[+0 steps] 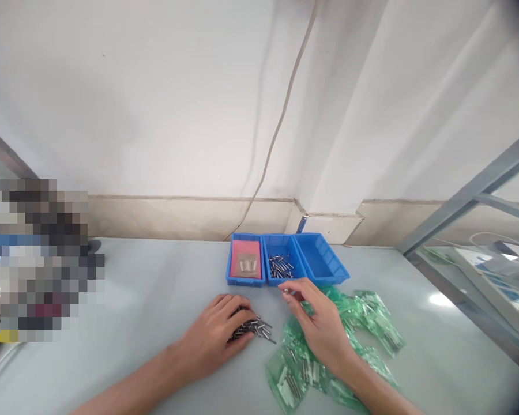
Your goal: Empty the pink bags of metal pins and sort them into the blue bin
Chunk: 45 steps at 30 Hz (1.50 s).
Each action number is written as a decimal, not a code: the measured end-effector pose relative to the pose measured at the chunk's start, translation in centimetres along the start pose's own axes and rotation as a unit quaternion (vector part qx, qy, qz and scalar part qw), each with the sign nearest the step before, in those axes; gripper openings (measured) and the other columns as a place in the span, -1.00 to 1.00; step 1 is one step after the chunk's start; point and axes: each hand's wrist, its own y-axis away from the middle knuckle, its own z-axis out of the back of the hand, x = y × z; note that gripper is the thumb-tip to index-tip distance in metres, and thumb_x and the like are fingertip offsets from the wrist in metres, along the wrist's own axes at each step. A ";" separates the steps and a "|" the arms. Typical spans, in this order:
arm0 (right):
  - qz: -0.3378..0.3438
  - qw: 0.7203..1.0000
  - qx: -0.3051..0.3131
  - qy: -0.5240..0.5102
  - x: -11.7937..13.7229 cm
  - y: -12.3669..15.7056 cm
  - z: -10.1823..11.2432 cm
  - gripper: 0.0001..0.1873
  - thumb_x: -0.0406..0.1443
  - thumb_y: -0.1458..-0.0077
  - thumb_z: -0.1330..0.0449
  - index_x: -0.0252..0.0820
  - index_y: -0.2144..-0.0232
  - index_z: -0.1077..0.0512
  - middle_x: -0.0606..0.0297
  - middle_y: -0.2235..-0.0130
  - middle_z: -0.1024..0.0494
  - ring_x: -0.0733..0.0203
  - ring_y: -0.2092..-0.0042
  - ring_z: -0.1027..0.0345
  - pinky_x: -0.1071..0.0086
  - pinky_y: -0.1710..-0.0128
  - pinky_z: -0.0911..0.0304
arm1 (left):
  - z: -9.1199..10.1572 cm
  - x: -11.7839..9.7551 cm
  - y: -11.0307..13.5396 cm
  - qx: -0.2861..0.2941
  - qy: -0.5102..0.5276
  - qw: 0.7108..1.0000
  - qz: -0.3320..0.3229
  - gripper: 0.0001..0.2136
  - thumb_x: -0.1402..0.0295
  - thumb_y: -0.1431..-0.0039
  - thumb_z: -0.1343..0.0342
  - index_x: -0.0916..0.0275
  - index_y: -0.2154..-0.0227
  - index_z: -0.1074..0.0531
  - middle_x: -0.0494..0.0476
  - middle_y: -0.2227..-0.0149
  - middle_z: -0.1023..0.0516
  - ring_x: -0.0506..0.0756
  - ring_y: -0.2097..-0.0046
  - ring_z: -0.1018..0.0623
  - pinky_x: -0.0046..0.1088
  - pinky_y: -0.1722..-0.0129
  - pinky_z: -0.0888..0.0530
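Observation:
My left hand (216,334) rests on the table with its fingers curled over a small heap of metal pins (255,329). My right hand (320,323) is raised over green plastic bags (363,323) and pinches one small metal pin (286,291) between thumb and forefinger, just in front of the middle blue tray (266,259), which holds several pins (280,266). The left blue tray (229,271) has a pink pad with small parts on it. The right blue tray (328,259) looks empty.
The three trays stand side by side near the wall at the back of the pale grey table (147,300). A blurred-out area sits at the left. A metal frame (467,199) and a glass surface border the right side. A cable (281,121) runs down the wall.

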 end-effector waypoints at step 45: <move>-0.012 1.000 0.023 0.005 0.3 0.1 0.0 -0.79 -0.24 -0.54 -0.07 -0.03 0.02 -0.52 0.20 0.08 -0.61 0.07 0.08 -0.51 0.28 0.10 -0.37 | 0.7 0.3 0.3 0.011 -0.045 0.998 0.037 -0.40 0.04 -0.37 -0.31 0.13 -0.35 -0.31 0.27 -0.35 -0.43 0.35 -0.33 -0.45 0.09 -0.35 -0.42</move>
